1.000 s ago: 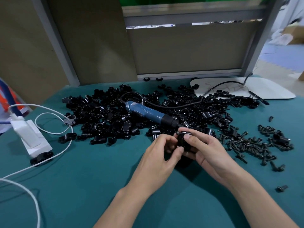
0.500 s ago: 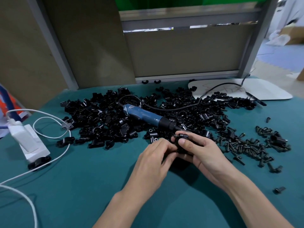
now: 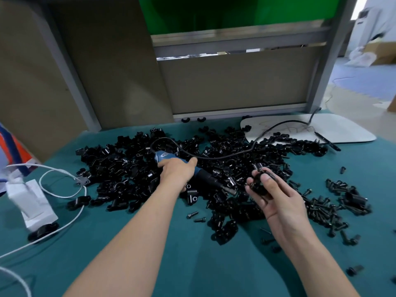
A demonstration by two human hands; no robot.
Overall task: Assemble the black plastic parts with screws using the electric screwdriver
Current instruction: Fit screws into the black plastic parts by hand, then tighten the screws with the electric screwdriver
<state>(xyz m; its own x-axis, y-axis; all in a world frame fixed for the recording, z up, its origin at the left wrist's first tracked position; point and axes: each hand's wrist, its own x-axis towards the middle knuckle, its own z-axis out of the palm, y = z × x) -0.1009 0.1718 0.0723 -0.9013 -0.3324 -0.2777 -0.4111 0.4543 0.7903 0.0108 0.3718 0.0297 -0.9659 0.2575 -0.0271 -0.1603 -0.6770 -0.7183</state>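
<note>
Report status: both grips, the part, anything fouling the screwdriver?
Left grip holds the electric screwdriver, lying on the parts pile. Right grip pinches one black plastic part. Bit not yet on the part. Cable loops across the pile.

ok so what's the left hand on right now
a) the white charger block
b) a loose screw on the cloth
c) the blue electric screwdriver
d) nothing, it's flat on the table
c: the left hand grips the blue electric screwdriver lying on the pile of black parts, while the right hand holds a black plastic part.
</note>
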